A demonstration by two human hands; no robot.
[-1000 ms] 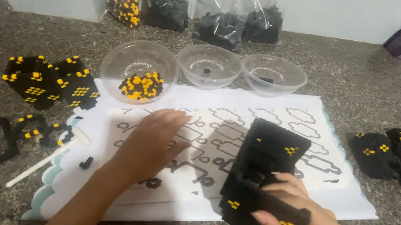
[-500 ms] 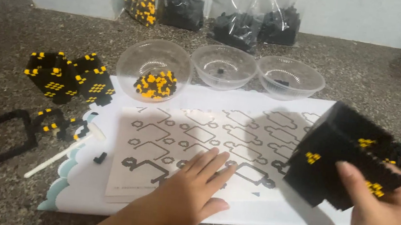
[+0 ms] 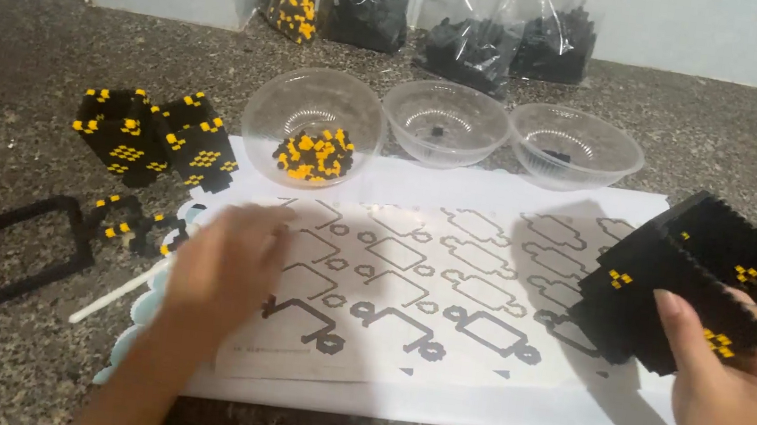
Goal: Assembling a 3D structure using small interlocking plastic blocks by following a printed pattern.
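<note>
Head view: clear bags (image 3: 462,18) behind bowls (image 3: 446,121).

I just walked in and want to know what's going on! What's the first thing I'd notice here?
Most eye-catching is the big black block model with yellow dots, gripped by the right hand at the right. The left hand rests flat on the white instruction sheet of outlined shapes in the middle. Behind it stand three clear bowls, the left bowl holding yellow and black pieces.
</note>
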